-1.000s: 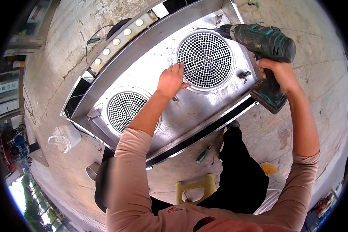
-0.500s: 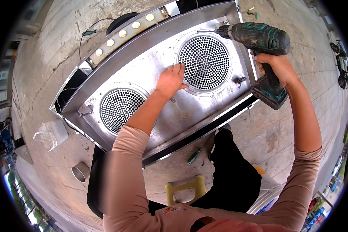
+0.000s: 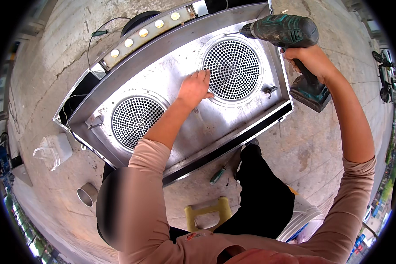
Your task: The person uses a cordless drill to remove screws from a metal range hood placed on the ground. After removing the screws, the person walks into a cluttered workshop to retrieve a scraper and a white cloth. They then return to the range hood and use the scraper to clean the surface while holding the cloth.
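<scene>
A metal range-hood body [image 3: 191, 127] lies tilted across the view, with a right perforated round mesh [image 3: 233, 70] and a left perforated round mesh [image 3: 134, 121] in its panel. My left hand [image 3: 193, 89] rests flat at the left rim of the right mesh, its fingertips touching the edge and its thumb apart. A dark green cordless drill [image 3: 286, 31] is held by its handle in my right hand [image 3: 310, 61]. Its thin bit points left, at the upper rim of that same mesh; whether it touches a screw is too small to tell.
A strip of round lights [image 3: 143, 33] runs along the hood's far side. On the concrete floor are a white plastic tub [image 3: 59, 149], a metal ring [image 3: 87, 194] and a green-handled screwdriver [image 3: 217, 176]. A yellow stool [image 3: 207, 211] stands near my legs.
The drill and my right hand have shifted slightly up and left. My left hand stays at the mesh rim. The whole view has moved a little.
</scene>
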Available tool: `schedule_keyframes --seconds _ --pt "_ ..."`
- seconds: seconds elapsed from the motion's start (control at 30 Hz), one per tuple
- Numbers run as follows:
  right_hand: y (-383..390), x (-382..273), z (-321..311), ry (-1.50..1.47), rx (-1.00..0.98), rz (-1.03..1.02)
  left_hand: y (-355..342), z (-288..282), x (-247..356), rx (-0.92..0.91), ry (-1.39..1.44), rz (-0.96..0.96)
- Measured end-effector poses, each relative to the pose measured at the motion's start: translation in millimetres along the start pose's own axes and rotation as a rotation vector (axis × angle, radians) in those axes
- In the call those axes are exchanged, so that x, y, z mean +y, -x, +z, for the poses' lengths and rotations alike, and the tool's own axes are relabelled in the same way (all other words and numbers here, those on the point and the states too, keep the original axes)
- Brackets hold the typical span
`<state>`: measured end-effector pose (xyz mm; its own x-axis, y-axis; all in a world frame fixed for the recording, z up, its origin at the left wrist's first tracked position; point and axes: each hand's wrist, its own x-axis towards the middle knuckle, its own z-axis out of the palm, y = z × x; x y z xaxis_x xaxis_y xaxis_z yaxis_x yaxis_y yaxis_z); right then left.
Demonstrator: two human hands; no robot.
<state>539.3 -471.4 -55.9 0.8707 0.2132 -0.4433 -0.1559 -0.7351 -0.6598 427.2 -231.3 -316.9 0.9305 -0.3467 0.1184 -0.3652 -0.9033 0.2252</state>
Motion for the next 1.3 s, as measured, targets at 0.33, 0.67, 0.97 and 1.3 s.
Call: schedule_keyframes --seconds 0.33,0.67,0.97,1.3 --pt "-5.6 2.2 -1.2 -0.027 0.006 0.055 -0.9 1.1 0.2 -0.019 -0.025 -0.014" --pt "-9.3 14.6 -3.0 -0.087 -0.013 0.096 -0.2 2.3 0.0 0.004 -0.005 -0.018" --pt "-4.5 14.7 3.3 0.045 0.018 0.017 2.0 4.7 3.3 0.012 0.013 -0.044" --pt "-10.9 17.7 -0.4 0.011 -0.006 -0.003 1.8 11.6 9.0 -0.001 0.007 -0.085"
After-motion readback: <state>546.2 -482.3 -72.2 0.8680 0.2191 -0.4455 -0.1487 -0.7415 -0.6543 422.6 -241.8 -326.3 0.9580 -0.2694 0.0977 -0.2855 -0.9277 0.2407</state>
